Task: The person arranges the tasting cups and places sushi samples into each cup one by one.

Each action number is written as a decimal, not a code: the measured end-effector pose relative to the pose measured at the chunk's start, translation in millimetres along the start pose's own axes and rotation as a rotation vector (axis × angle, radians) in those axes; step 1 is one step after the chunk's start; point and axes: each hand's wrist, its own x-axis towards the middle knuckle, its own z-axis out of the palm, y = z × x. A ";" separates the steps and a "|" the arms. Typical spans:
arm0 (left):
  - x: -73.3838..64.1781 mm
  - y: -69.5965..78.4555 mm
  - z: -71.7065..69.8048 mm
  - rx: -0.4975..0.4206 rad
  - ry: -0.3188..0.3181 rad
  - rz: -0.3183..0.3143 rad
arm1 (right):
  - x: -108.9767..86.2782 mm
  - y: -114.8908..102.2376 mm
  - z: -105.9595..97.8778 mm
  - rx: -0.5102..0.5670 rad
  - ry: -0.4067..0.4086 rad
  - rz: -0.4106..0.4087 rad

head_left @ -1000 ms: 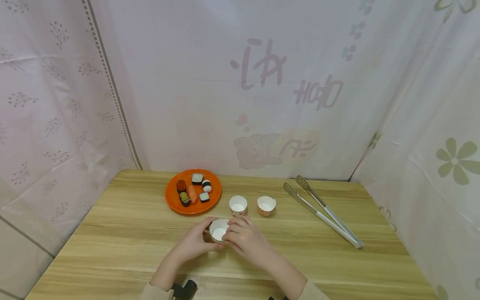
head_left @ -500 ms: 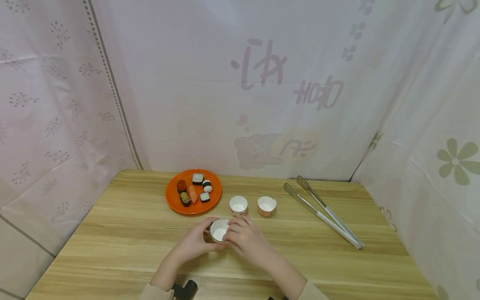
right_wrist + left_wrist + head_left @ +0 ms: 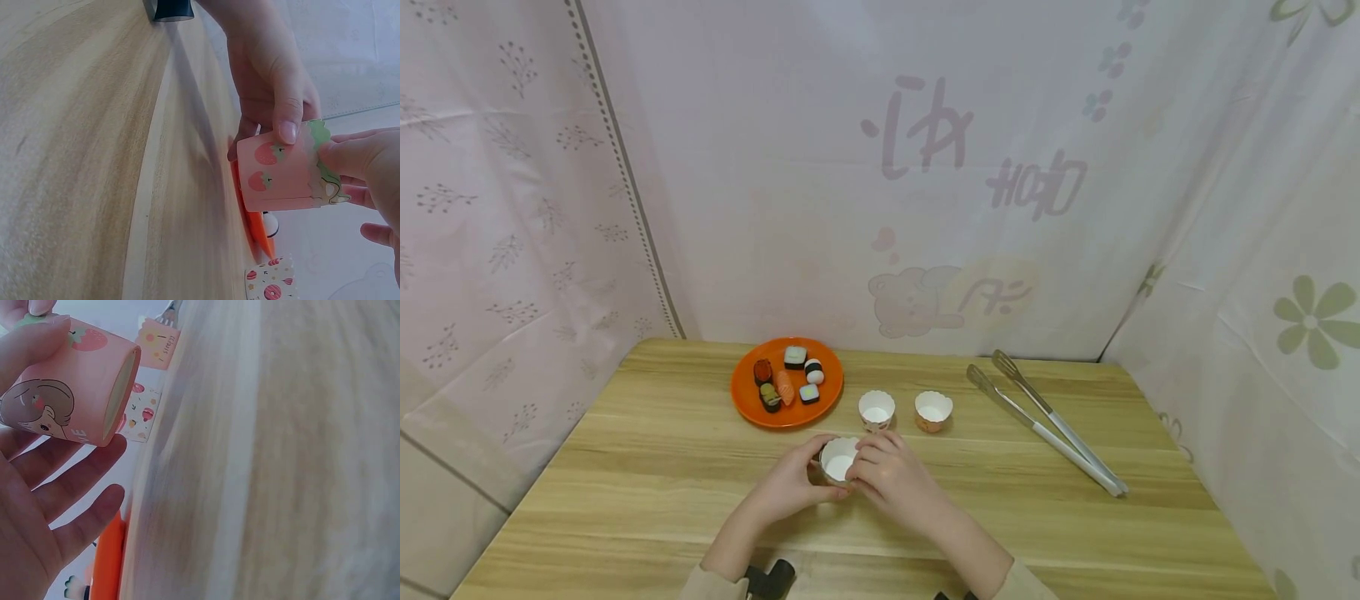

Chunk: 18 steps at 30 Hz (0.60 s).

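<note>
A pink paper baking cup with a scalloped rim is held near the front middle of the table, mouth upward in the head view. Strawberries and a cartoon face decorate its side in the left wrist view. My left hand grips the cup's left side between thumb and fingers; its lower fingers are spread. On the other side, my right hand pinches the green rim with its thumb, as the right wrist view shows. The cup appears lifted off the tabletop in both wrist views. Part of its right side is hidden by fingers.
Just behind stand two more paper cups, a white-patterned one and an orange one. An orange plate with several toy sushi pieces lies at the back left. Metal tongs rest on the right. Patterned curtains surround the wooden table.
</note>
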 end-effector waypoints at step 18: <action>0.3 0.9 0.4 -0.039 -0.007 0.011 | 1.2 -0.2 -5.6 -0.005 0.023 -0.007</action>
